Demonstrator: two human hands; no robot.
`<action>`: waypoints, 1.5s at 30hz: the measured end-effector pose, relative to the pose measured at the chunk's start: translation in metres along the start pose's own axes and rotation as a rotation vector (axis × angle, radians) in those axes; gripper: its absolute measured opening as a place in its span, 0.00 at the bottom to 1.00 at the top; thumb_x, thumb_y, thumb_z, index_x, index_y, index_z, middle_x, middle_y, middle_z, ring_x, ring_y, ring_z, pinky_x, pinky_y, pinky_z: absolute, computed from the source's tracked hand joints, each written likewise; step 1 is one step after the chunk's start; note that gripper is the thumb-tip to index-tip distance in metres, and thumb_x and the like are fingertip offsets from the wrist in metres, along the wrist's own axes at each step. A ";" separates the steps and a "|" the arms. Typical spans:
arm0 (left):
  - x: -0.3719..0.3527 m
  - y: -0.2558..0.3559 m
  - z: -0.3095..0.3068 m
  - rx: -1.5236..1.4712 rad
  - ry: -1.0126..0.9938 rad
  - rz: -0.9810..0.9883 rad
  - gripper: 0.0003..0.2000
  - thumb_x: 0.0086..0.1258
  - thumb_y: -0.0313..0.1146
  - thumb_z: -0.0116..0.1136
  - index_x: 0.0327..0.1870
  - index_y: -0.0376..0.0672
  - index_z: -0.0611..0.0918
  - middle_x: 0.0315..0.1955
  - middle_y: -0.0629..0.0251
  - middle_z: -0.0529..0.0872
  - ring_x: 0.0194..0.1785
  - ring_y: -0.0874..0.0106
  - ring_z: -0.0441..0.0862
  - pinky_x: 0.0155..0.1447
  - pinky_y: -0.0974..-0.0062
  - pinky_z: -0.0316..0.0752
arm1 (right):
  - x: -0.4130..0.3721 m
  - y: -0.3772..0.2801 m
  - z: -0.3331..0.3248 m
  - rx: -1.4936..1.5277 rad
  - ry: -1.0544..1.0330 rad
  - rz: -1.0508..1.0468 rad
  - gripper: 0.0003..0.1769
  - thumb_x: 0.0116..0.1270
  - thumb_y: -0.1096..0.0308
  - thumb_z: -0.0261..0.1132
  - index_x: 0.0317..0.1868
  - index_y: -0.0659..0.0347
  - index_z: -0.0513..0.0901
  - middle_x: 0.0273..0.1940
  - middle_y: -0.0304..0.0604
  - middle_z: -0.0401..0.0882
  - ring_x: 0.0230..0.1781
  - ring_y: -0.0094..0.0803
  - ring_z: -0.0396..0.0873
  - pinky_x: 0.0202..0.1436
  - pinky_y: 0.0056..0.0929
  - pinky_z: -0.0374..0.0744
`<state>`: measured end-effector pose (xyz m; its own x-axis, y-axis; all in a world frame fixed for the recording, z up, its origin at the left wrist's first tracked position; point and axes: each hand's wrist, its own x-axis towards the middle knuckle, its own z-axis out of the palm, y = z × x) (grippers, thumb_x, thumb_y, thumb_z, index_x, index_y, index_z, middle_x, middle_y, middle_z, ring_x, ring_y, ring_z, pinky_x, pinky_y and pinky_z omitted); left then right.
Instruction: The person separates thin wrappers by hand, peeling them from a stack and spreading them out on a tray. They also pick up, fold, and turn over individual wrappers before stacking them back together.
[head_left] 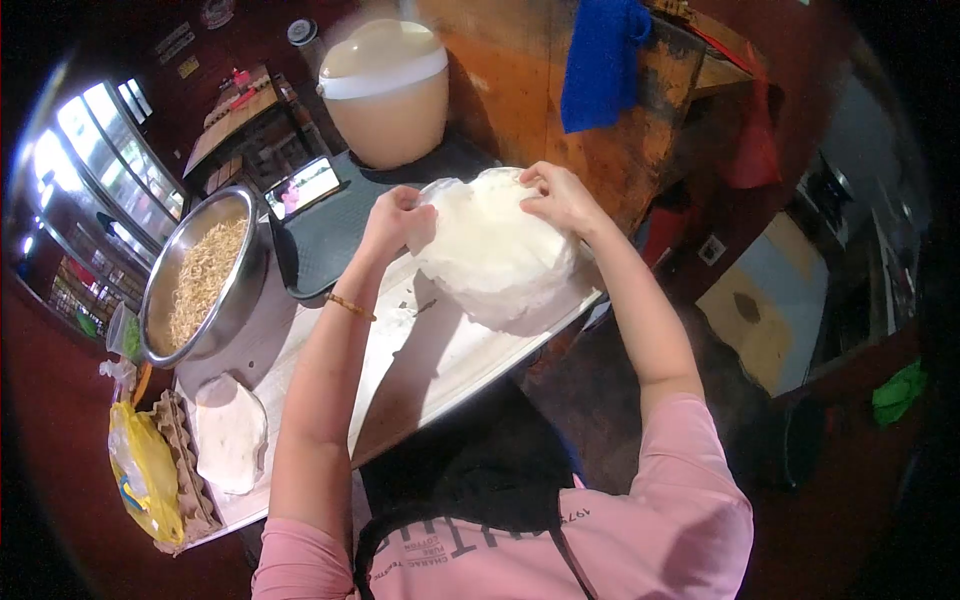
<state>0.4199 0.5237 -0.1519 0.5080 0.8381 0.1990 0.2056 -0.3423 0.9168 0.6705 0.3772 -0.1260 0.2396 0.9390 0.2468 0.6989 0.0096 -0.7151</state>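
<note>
A thick stack of thin, soft white wrappers (500, 250) lies at the right end of the white table, with ragged layers showing along its near side. My left hand (402, 218) pinches the top sheet at its left edge, fingers curled in. On the far right edge, my right hand (562, 200) grips the same sheet between thumb and fingers. The sheet's top edge is slightly raised between my hands. A smaller flat white piece (230, 435), like a folded wrapper, rests at the table's left end, apart from both hands.
A steel bowl (160, 335) of bean sprouts (210, 275) stands on the left. Behind are a dark tray (325, 245), a propped phone (303, 190) and a lidded beige bucket (390, 120). An egg carton (180, 455) and yellow plastic bag (145, 470) sit at the left edge.
</note>
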 end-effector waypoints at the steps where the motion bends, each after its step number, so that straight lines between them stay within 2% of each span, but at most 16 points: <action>1: -0.002 0.003 0.000 -0.002 0.004 -0.006 0.17 0.61 0.31 0.68 0.48 0.30 0.82 0.34 0.56 0.88 0.36 0.72 0.85 0.42 0.73 0.79 | -0.002 -0.003 -0.003 0.091 0.009 0.016 0.22 0.58 0.77 0.69 0.54 0.68 0.77 0.41 0.48 0.84 0.41 0.30 0.82 0.46 0.27 0.79; 4: -0.011 0.035 -0.003 0.062 -0.020 0.039 0.20 0.61 0.29 0.67 0.51 0.27 0.79 0.35 0.54 0.88 0.38 0.71 0.86 0.43 0.74 0.80 | -0.009 -0.018 -0.013 0.227 0.045 0.032 0.21 0.58 0.77 0.68 0.53 0.67 0.78 0.41 0.51 0.85 0.42 0.35 0.84 0.49 0.32 0.80; 6: -0.019 0.062 0.001 0.066 -0.009 0.083 0.19 0.61 0.27 0.66 0.52 0.27 0.79 0.35 0.53 0.88 0.38 0.70 0.86 0.42 0.75 0.80 | -0.010 -0.027 -0.021 -0.021 0.154 0.023 0.21 0.57 0.76 0.68 0.54 0.66 0.79 0.42 0.53 0.85 0.44 0.39 0.85 0.52 0.35 0.80; 10: -0.005 0.049 0.014 0.061 0.000 0.048 0.21 0.60 0.29 0.66 0.54 0.30 0.79 0.36 0.52 0.89 0.40 0.66 0.88 0.45 0.70 0.81 | 0.008 -0.003 -0.011 -0.183 0.137 0.062 0.22 0.59 0.74 0.68 0.55 0.64 0.79 0.46 0.55 0.85 0.49 0.44 0.84 0.56 0.38 0.79; 12: -0.006 0.042 0.018 0.458 0.010 0.110 0.23 0.58 0.31 0.68 0.55 0.32 0.79 0.37 0.51 0.89 0.42 0.60 0.88 0.48 0.65 0.80 | 0.004 -0.005 -0.009 -0.244 0.146 0.077 0.22 0.60 0.74 0.67 0.55 0.64 0.79 0.47 0.55 0.85 0.50 0.45 0.84 0.56 0.39 0.79; 16: -0.007 0.041 0.017 0.388 0.089 0.211 0.24 0.56 0.32 0.68 0.55 0.36 0.79 0.36 0.50 0.88 0.44 0.55 0.87 0.51 0.63 0.79 | -0.008 -0.028 -0.009 -0.220 0.311 0.008 0.21 0.61 0.73 0.67 0.56 0.63 0.78 0.47 0.55 0.85 0.50 0.51 0.83 0.56 0.42 0.78; 20: -0.008 0.050 0.022 0.471 0.176 0.236 0.20 0.58 0.32 0.68 0.52 0.38 0.80 0.42 0.53 0.87 0.48 0.54 0.85 0.52 0.61 0.78 | -0.007 -0.037 -0.003 -0.279 0.249 0.082 0.22 0.61 0.73 0.68 0.57 0.62 0.78 0.48 0.54 0.83 0.52 0.51 0.80 0.58 0.43 0.76; 21: -0.009 0.054 0.023 0.470 0.181 0.238 0.20 0.58 0.32 0.68 0.52 0.38 0.80 0.42 0.53 0.87 0.48 0.54 0.85 0.52 0.61 0.78 | -0.011 -0.039 0.003 -0.425 0.335 -0.038 0.22 0.61 0.72 0.68 0.56 0.62 0.78 0.50 0.53 0.82 0.54 0.50 0.79 0.59 0.43 0.75; 23: -0.012 0.058 0.029 0.666 0.301 0.574 0.17 0.62 0.30 0.66 0.52 0.37 0.81 0.44 0.52 0.86 0.48 0.55 0.84 0.54 0.62 0.78 | -0.014 -0.046 0.013 -0.569 0.444 -0.185 0.21 0.60 0.72 0.68 0.55 0.62 0.78 0.53 0.50 0.78 0.57 0.48 0.75 0.62 0.42 0.72; 27: -0.015 0.067 0.050 0.507 0.023 0.519 0.12 0.63 0.28 0.62 0.46 0.36 0.83 0.47 0.50 0.84 0.52 0.51 0.82 0.57 0.60 0.76 | -0.011 -0.055 0.030 -0.369 0.274 -0.360 0.19 0.61 0.73 0.66 0.53 0.64 0.79 0.51 0.52 0.79 0.58 0.50 0.74 0.62 0.45 0.72; 30: -0.012 0.045 0.069 0.706 -0.262 0.322 0.19 0.66 0.40 0.60 0.50 0.34 0.81 0.53 0.43 0.81 0.57 0.48 0.79 0.64 0.57 0.72 | -0.002 -0.028 0.044 -0.451 0.105 -0.393 0.17 0.63 0.73 0.62 0.52 0.65 0.79 0.54 0.51 0.79 0.59 0.50 0.74 0.64 0.44 0.72; 31: -0.019 0.038 0.074 0.704 -0.259 0.319 0.19 0.66 0.40 0.60 0.50 0.34 0.81 0.53 0.43 0.81 0.57 0.48 0.79 0.64 0.57 0.72 | -0.004 -0.013 0.050 -0.580 0.126 -0.451 0.18 0.70 0.67 0.55 0.57 0.65 0.77 0.64 0.54 0.73 0.69 0.49 0.67 0.72 0.45 0.64; 34: -0.054 0.018 0.086 0.912 -0.114 0.525 0.33 0.69 0.55 0.55 0.61 0.29 0.74 0.63 0.37 0.73 0.69 0.47 0.69 0.74 0.53 0.59 | -0.016 0.010 0.056 -0.608 0.075 -0.310 0.26 0.76 0.56 0.50 0.67 0.63 0.71 0.73 0.53 0.62 0.77 0.45 0.56 0.78 0.46 0.54; 36: -0.063 0.016 0.088 0.837 -0.111 0.475 0.47 0.68 0.67 0.46 0.69 0.25 0.66 0.71 0.38 0.63 0.78 0.50 0.53 0.79 0.51 0.43 | -0.020 0.003 0.050 -0.645 0.038 -0.236 0.30 0.77 0.51 0.48 0.71 0.60 0.67 0.75 0.51 0.59 0.78 0.44 0.52 0.79 0.49 0.51; 41: -0.069 0.027 0.086 0.846 -0.151 0.428 0.56 0.62 0.76 0.45 0.70 0.21 0.61 0.72 0.35 0.60 0.79 0.49 0.51 0.80 0.54 0.41 | -0.016 0.007 0.049 -0.614 -0.033 -0.068 0.40 0.74 0.37 0.45 0.77 0.54 0.58 0.78 0.48 0.53 0.80 0.42 0.48 0.79 0.55 0.45; 45: -0.072 0.028 0.085 0.878 -0.146 0.433 0.59 0.58 0.79 0.46 0.69 0.20 0.62 0.71 0.34 0.60 0.79 0.47 0.51 0.80 0.53 0.42 | -0.013 -0.003 0.046 -0.600 -0.056 -0.026 0.41 0.74 0.37 0.46 0.77 0.56 0.59 0.78 0.47 0.54 0.80 0.43 0.49 0.78 0.56 0.48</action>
<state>0.4603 0.4177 -0.1698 0.7715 0.5261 0.3577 0.4954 -0.8496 0.1810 0.6341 0.3808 -0.1571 0.1930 0.9579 0.2125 0.9661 -0.1477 -0.2117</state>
